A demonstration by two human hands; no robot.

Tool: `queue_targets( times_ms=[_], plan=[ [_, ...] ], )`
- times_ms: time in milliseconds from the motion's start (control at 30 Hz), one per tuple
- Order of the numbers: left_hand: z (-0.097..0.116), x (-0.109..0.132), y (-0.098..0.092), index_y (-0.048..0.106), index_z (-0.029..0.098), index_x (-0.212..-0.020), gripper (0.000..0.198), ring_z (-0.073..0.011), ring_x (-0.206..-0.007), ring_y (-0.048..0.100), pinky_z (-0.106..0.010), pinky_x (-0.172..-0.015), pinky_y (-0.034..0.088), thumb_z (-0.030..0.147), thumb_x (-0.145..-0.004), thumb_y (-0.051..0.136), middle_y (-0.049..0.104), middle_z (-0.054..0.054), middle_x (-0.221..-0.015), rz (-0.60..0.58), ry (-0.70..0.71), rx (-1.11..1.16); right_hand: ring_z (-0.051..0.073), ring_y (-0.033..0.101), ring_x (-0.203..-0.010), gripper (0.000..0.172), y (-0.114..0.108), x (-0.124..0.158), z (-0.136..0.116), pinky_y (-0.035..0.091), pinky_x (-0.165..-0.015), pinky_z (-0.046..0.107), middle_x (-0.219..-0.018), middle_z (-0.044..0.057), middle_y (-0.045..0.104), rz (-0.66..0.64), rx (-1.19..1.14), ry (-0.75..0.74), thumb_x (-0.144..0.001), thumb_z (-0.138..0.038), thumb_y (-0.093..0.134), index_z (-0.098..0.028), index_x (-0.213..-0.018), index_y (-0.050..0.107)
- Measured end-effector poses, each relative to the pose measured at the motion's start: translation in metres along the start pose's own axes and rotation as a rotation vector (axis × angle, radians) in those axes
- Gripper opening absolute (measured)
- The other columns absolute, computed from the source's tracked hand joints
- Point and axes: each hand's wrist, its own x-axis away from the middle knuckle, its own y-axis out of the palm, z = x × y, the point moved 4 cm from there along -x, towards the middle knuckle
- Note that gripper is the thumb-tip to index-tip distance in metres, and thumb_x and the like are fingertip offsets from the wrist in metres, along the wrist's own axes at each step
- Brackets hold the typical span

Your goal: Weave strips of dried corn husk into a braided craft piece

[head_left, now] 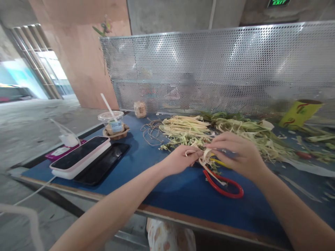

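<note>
A thin, pale plant strip (pixel 206 156), bent into a loop, is pinched between my two hands above the blue table. My left hand (pixel 180 159) grips it with thumb and fingers pressed together. On the other side, my right hand (pixel 237 153) has its fingertips closed on the loop's upper part. Just below lies a tool with a red looped handle (pixel 230 193), its other end hidden under the strip and hands. A yellow piece (pixel 221 163) shows partly behind my right fingers. Beyond my hands are small green plant buds (pixel 187 140) and a bundle of pale strips (pixel 185 123).
Leafy husks (pixel 246 129) spread to the right, near a yellow roll (pixel 299 113). Twine (pixel 151 132) lies left of the bundle. A lidded cup (pixel 113 123), a pink-edged phone (pixel 81 153) and a black tablet-like slab (pixel 102 165) occupy the left. A perforated metal screen (pixel 209 69) bounds the back.
</note>
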Motion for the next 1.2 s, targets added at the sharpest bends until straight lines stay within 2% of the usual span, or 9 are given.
queue_targets(
  times_ms=[167,400,600,900,1067,1200],
  plan=[
    [0.001,0.0,0.0,0.054,0.014,-0.065,0.032,-0.0078,-0.05,0.04,-0.02,-0.052,0.032,0.041,-0.079,0.044,0.043,0.003,-0.05,-0.004,-0.001,0.066,0.013,0.058,-0.07,0.016,-0.001,0.0,-0.003,0.047,-0.062,0.027,-0.075,0.003,0.062,0.028,0.068,-0.071,-0.078,-0.014,0.055,-0.025,-0.085,0.065],
    [-0.007,-0.002,0.008,0.059,0.012,-0.069,0.033,-0.0061,-0.048,0.041,-0.021,-0.049,0.032,0.045,-0.068,0.059,0.052,0.0,-0.059,0.014,-0.136,0.382,0.013,0.058,-0.062,0.014,-0.005,0.003,-0.01,0.047,-0.059,0.028,-0.068,0.001,0.062,0.181,0.162,-0.04,-0.075,-0.013,0.057,-0.025,-0.08,0.062],
    [-0.008,-0.003,0.008,0.055,0.013,-0.061,0.031,-0.0073,-0.052,0.043,-0.022,-0.05,0.031,0.042,-0.062,0.065,0.05,0.001,-0.059,0.035,-0.138,0.569,0.014,0.055,-0.064,0.017,-0.002,0.003,-0.009,0.046,-0.061,0.029,-0.07,0.001,0.061,0.065,0.211,-0.169,-0.073,-0.012,0.057,-0.025,-0.084,0.059],
    [-0.009,-0.003,0.008,0.056,0.013,-0.062,0.032,-0.0071,-0.051,0.042,-0.022,-0.048,0.031,0.043,-0.064,0.064,0.047,0.002,-0.056,0.066,-0.144,0.568,0.015,0.052,-0.068,0.021,0.0,0.005,-0.01,0.043,-0.064,0.031,-0.073,0.002,0.058,-0.049,0.189,-0.194,-0.073,-0.012,0.055,-0.025,-0.088,0.058],
    [-0.01,-0.004,0.009,0.057,0.013,-0.068,0.033,-0.0064,-0.049,0.04,-0.021,-0.047,0.029,0.045,-0.07,0.058,0.047,0.002,-0.055,0.021,-0.131,0.542,0.014,0.049,-0.067,0.016,0.002,0.005,-0.015,0.042,-0.065,0.031,-0.073,0.003,0.057,-0.089,0.232,-0.273,-0.074,-0.011,0.054,-0.021,-0.085,0.059],
    [-0.008,-0.004,0.01,0.052,0.013,-0.066,0.033,-0.0061,-0.049,0.039,-0.021,-0.047,0.029,0.046,-0.072,0.055,0.044,0.003,-0.056,0.006,-0.104,0.508,0.015,0.051,-0.075,0.019,0.009,0.006,-0.015,0.041,-0.07,0.031,-0.079,0.003,0.058,-0.123,0.25,-0.234,-0.078,-0.015,0.052,-0.024,-0.092,0.06]
  ],
)
